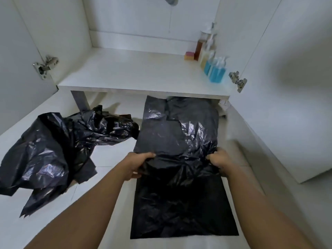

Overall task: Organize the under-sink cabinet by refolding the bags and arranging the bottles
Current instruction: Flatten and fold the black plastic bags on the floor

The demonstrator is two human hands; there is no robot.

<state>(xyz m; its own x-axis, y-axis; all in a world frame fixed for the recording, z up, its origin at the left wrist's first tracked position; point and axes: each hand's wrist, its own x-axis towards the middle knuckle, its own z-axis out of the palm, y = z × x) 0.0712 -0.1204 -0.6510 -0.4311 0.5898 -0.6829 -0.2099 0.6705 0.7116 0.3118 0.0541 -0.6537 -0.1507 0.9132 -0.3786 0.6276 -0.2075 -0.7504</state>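
Two hands meet over a black bag (pixel 179 203) spread flat on the floor, running from 6 o'clock toward the centre. The left hand (pixel 138 165) and right hand (pixel 219 161) each have their grip closed on a bunched fold across the bag's middle, one at either edge. At 9 o'clock lies a crumpled heap of black bags (pixel 53 150). Farther off, on the cabinet shelf (pixel 125 72), pump bottles (pixel 215 69) stand in a row at 1 o'clock, a sponge (pixel 189 55) just beside them.
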